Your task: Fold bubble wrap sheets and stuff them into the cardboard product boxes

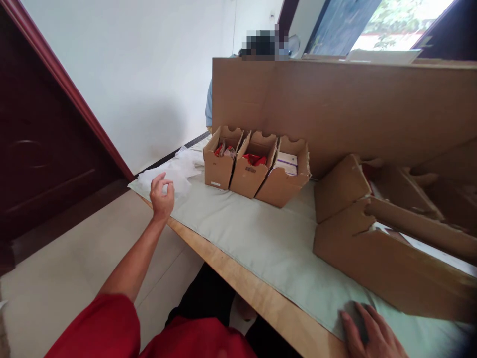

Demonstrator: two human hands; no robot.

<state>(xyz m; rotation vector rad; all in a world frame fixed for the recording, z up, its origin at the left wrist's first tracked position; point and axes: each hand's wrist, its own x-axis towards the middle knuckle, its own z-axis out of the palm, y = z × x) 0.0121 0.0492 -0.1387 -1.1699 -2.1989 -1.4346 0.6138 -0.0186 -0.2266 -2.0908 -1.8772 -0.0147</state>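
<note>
My left hand [162,198] is raised over the left end of the table, its fingers curled toward the thumb. Right behind it lies a heap of thin, whitish clear plastic bags [179,171]; whether the fingertips grip one I cannot make out. At the table's near right, my right hand [374,333] rests on the pale green cloth [257,233] with fingers apart and nothing seen in it. A dark patch, perhaps shadow, shows between its thumb and fingers.
Three open cardboard bins [249,171] stand in a row, holding red packets [255,159] and white boxes [286,161]. Larger cardboard bins [372,258] fill the right side. A tall cardboard panel [335,104] closes the back, with a person partly hidden behind it.
</note>
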